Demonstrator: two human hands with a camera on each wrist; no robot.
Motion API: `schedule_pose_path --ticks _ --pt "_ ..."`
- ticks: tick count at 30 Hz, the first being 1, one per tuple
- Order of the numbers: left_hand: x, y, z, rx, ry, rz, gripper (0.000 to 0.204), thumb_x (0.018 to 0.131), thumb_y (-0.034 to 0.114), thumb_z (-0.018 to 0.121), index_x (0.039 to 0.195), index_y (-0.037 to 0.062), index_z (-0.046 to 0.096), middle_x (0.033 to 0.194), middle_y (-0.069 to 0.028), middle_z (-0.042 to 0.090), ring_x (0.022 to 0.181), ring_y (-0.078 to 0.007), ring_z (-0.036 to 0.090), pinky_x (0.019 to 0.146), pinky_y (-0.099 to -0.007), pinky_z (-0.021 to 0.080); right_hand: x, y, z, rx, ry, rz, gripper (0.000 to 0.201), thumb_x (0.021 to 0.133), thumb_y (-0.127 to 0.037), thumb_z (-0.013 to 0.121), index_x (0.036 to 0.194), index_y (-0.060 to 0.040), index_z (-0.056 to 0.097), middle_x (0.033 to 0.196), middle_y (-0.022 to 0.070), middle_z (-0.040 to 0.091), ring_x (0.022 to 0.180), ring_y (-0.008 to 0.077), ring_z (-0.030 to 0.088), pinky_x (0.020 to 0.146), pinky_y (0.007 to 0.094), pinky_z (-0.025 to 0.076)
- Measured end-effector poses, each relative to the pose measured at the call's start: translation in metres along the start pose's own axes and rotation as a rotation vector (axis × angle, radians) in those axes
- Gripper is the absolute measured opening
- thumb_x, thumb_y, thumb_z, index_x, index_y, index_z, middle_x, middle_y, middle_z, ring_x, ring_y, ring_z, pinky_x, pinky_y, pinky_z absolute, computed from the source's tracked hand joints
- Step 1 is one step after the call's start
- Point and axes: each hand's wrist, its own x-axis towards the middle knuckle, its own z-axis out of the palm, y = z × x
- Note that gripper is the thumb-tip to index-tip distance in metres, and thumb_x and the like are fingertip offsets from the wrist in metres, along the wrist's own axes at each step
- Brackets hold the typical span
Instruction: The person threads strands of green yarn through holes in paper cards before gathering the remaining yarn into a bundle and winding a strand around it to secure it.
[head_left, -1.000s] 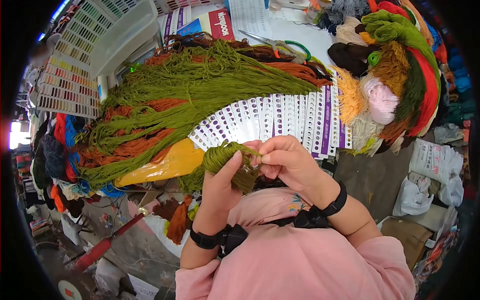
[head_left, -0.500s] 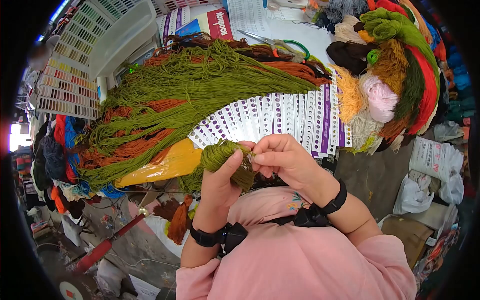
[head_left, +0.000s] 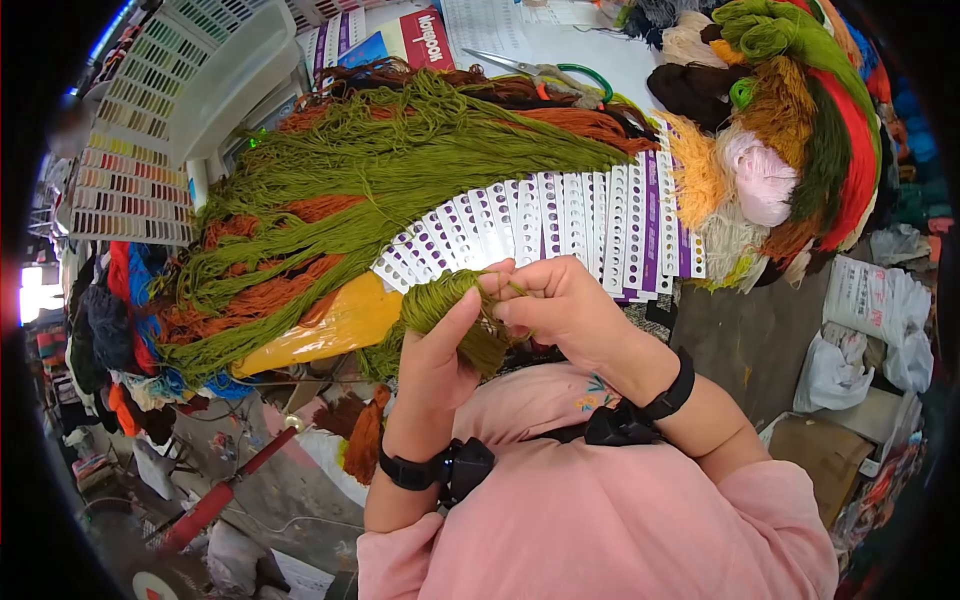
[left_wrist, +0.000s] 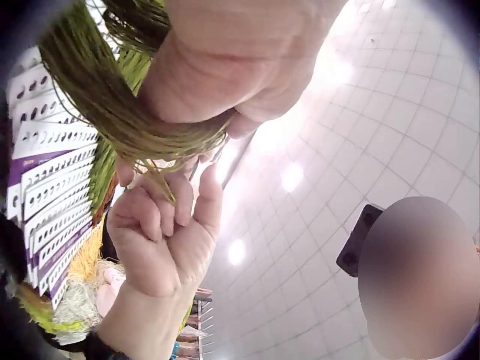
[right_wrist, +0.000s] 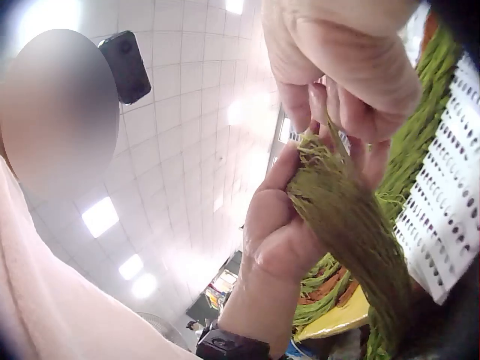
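Two hands [head_left: 437, 355] hold olive yarn [head_left: 435, 298], right seemingly pinching.

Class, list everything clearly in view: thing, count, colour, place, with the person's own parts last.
Held yarn bundle: one, olive green, head view centre
Loose yarn: many strands, mostly green and rust, across the table
Punched cards: many, white and purple, fanned beside loose yarn
Packet: one, yellow, near edge
Scissors: one pair, green handle visible, far side
Notebook: one, red and cream, far side
Skeins: several, mixed colours, right
Tray: one, translucent white, far left
Wristbands: two, black, wrists
Shirt: one, pink, torso
Background clutter: uncountable
Hands: two, at the bundle
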Motion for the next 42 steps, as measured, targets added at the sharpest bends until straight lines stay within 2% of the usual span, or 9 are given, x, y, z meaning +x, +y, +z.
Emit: schedule_pose_path --ticks 9,20,24,26,30,36,38,41,42 --pt "0.001 0.001 0.000 -0.022 0.032 -0.003 0.028 0.086 0.012 0.041 0.105 -0.0067 0.048 0.102 -0.0147 0.053 0.087 -0.0184 0.054 0.072 -0.0320 0.048 0.000 0.002 -0.009 0.242 -0.038 0.016 0.010 0.072 -0.004 0.057 0.078 0.0031 0.058 0.058 0.0019 0.050 0.041 0.0010 0.033 0.036 0.0152 0.020" --pt "0.000 -0.001 0.001 0.005 0.077 0.032 0.026 0.083 0.012 0.048 0.102 -0.0055 0.051 0.098 -0.0128 0.055 0.084 -0.0171 0.055 0.069 -0.0312 0.049 0.001 0.003 -0.009 0.244 -0.044 0.002 0.007 0.073 -0.004 0.057 0.076 0.0027 0.058 0.060 0.0026 0.051 0.045 0.0018 0.036 0.039 0.0148 0.024" --pt "0.001 -0.002 -0.003 0.008 0.076 0.033 0.026 0.085 0.015 0.045 0.100 -0.0042 0.051 0.101 -0.0132 0.053 0.090 -0.0195 0.053 0.072 -0.0355 0.048 0.003 0.007 -0.012 0.295 -0.101 -0.048 0.009 0.074 -0.003 0.055 0.081 0.0020 0.057 0.063 0.0025 0.052 0.047 0.0023 0.038 0.041 0.0152 0.025" --pt "0.000 -0.002 -0.005 0.027 0.062 0.045 0.029 0.087 0.021 0.041 0.102 -0.0023 0.050 0.106 -0.0135 0.050 0.098 -0.0221 0.049 0.077 -0.0412 0.046 0.003 0.002 -0.015 0.429 -0.125 0.007 0.012 0.076 -0.004 0.053 0.086 0.0017 0.055 0.065 0.0020 0.053 0.048 0.0024 0.038 0.042 0.0149 0.026" --pt "0.001 -0.003 -0.008 -0.009 0.047 0.024 0.032 0.088 0.024 0.037 0.102 -0.0012 0.051 0.111 -0.0136 0.048 0.104 -0.0226 0.045 0.081 -0.0435 0.043 0.005 0.006 -0.025 0.513 -0.235 0.030 0.016 0.078 -0.006 0.051 0.093 0.0003 0.052 0.069 0.0006 0.053 0.048 0.0023 0.038 0.041 0.0141 0.026" --pt "0.003 -0.002 0.000 0.066 0.053 0.004 0.036 0.089 0.024 0.036 0.106 -0.0042 0.047 0.109 -0.0140 0.049 0.098 -0.0212 0.049 0.081 -0.0381 0.043 0.000 -0.009 -0.006 -0.016 -0.046 0.047 0.017 0.075 -0.007 0.056 0.090 -0.0007 0.059 0.067 -0.0018 0.055 0.046 -0.0005 0.036 0.038 0.0143 0.023" --pt "0.004 -0.003 -0.002 0.117 0.055 -0.001 0.038 0.089 0.025 0.036 0.109 -0.0060 0.044 0.106 -0.0146 0.051 0.094 -0.0210 0.052 0.079 -0.0355 0.044 0.001 -0.006 -0.005 -0.041 -0.010 0.053 0.017 0.073 -0.006 0.058 0.089 -0.0008 0.060 0.067 -0.0025 0.056 0.046 -0.0010 0.035 0.038 0.0146 0.022" --pt "0.005 -0.002 0.001 0.013 0.086 -0.031 0.027 0.087 0.017 0.040 0.098 -0.0052 0.052 0.104 -0.0152 0.053 0.089 -0.0202 0.054 0.075 -0.0328 0.048 0.004 -0.002 -0.007 0.029 0.006 0.048 0.016 0.072 -0.005 0.058 0.088 -0.0003 0.061 0.067 -0.0031 0.056 0.045 -0.0010 0.033 0.037 0.0147 0.021" --pt "0.005 -0.002 -0.001 0.023 0.080 -0.037 0.031 0.088 0.020 0.039 0.102 -0.0056 0.049 0.102 -0.0147 0.053 0.089 -0.0203 0.054 0.075 -0.0331 0.047 0.005 -0.001 -0.008 0.070 0.005 0.044 0.016 0.072 -0.005 0.058 0.087 -0.0001 0.061 0.068 -0.0033 0.056 0.044 -0.0009 0.033 0.037 0.0147 0.021"
